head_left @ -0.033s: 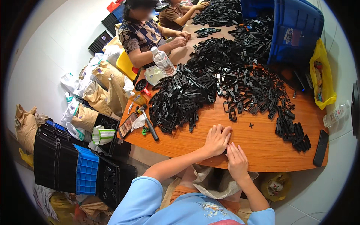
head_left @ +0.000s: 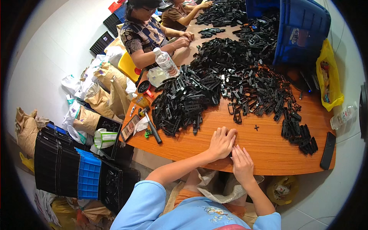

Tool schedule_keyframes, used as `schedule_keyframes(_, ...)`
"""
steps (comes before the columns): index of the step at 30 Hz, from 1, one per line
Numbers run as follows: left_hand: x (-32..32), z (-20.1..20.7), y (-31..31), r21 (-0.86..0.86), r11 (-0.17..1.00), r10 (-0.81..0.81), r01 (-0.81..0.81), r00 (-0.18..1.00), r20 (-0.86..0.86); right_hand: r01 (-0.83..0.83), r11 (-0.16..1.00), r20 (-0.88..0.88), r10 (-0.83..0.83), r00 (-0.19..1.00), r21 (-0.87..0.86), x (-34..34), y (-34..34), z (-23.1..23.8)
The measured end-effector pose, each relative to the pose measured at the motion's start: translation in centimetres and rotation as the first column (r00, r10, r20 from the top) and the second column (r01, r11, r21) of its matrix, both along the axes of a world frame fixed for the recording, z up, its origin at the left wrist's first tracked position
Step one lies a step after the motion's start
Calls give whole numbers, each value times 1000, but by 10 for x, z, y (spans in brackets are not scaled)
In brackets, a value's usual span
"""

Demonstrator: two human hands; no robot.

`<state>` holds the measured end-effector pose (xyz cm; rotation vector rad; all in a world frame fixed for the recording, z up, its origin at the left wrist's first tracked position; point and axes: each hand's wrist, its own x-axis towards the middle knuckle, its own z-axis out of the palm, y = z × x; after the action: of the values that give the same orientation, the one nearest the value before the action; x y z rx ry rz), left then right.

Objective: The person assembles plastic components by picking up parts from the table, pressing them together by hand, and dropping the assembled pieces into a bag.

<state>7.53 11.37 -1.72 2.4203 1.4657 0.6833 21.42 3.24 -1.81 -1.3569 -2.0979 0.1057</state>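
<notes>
At the near edge of the wooden table (head_left: 184,147), my left hand (head_left: 222,144) and my right hand (head_left: 242,163) meet with fingers curled and pressed together. Whatever lies between them is hidden; only a small dark bit shows at the gap. Beyond them spreads a big heap of black plastic parts (head_left: 188,97), long slotted pieces on the left and smaller open frames (head_left: 251,90) toward the middle. A single small black cross-shaped piece (head_left: 256,127) lies just past my right hand. Farther right sits a row of black assembled-looking parts (head_left: 299,134).
Left on the table are a hammer (head_left: 153,128), a phone (head_left: 130,127), a glue bottle (head_left: 141,100) and a clear water bottle (head_left: 166,62). A black phone-like slab (head_left: 327,151) lies at the right edge. A blue bin (head_left: 301,32) lies tipped behind; co-workers (head_left: 147,38) sit at far left.
</notes>
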Motion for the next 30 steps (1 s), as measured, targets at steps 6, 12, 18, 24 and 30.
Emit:
schedule_keyframes(6, -4, -7, -4, -22, 1000, 7, -8, 998, -55, 0, 1000, -1, 0, 1000, -30, -3, -5, 3)
schedule_keyframes(12, -3, -9, -1, 75, 997, -1, 6, 998, -58, -2, 999, -11, 2, 1000, -50, -2, -1, 5)
schedule_keyframes(18, 1, -3, 3, 109, 994, 27, -20, 998, -65, 3, 999, -82, -6, 997, -36, -1, 3, 1)
schedule_keyframes(24, 2, -14, 2, 57, 998, 40, -38, 999, -35, 2, 999, -90, -5, 996, -38, 3, -1, -2)
schedule_keyframes(30, -28, -2, 5, -304, 953, 116, 22, 897, 426, -169, 981, -174, 150, 973, -101, 15, -33, 6)
